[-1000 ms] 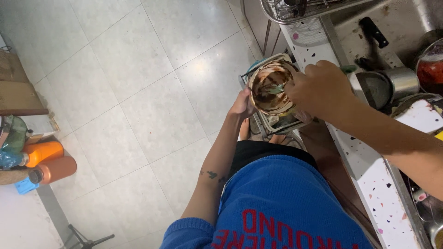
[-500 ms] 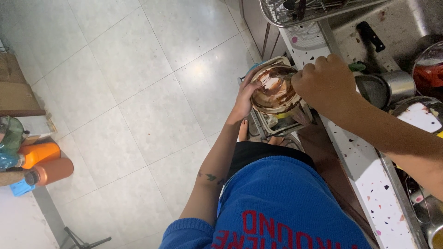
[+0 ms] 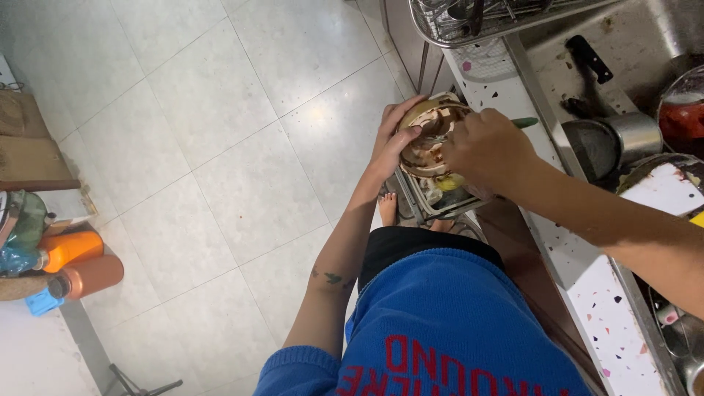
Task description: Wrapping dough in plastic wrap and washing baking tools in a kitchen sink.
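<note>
My left hand grips the left rim of a brownish bowl, tilted over a small rectangular bin that holds food scraps. My right hand is closed over the bowl's right side, its fingers down inside it. A green handle tip sticks out past this hand; the rest of that utensil is hidden. The bin stands on the floor against the counter's front, just beyond my bare foot.
A speckled counter runs along the right, with a sink holding a steel pot, a black-handled knife and a red-filled bowl. A wire dish rack is at the top. Orange bottles and a cardboard box sit at left.
My right hand has moved left, further over the bowl's inside. The bowl has tipped more toward the bin. My left hand keeps its hold on the rim.
</note>
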